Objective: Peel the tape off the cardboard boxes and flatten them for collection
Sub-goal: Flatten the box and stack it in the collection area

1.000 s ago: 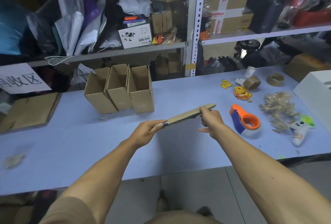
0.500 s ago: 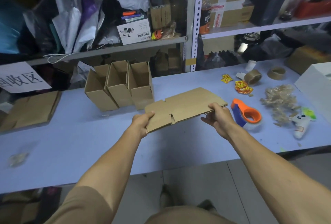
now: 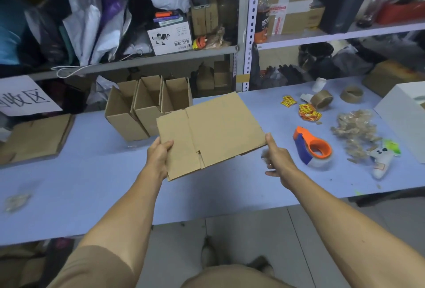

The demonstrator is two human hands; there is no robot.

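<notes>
Our left hand (image 3: 159,156) gripped the flattened box (image 3: 210,134) we had just turned face-up, our right hand (image 3: 276,157) releasing its corner, fingers loose, while the flattened stack (image 3: 36,138) waited at nine o'clock.

A packing storeroom: cluttered metal shelving (image 3: 247,23) (boxes, bags), a tape dispenser (image 3: 314,147) on the worktable (image 3: 69,184).

Flattened box (image 3: 213,133): matt brown cardboard, creased. Table (image 3: 69,186): smooth pale blue surface. Tape dispenser (image 3: 314,147) at 3 o'clock: glossy orange and blue plastic. Shelf upright (image 3: 249,23): perforated grey metal.
</notes>
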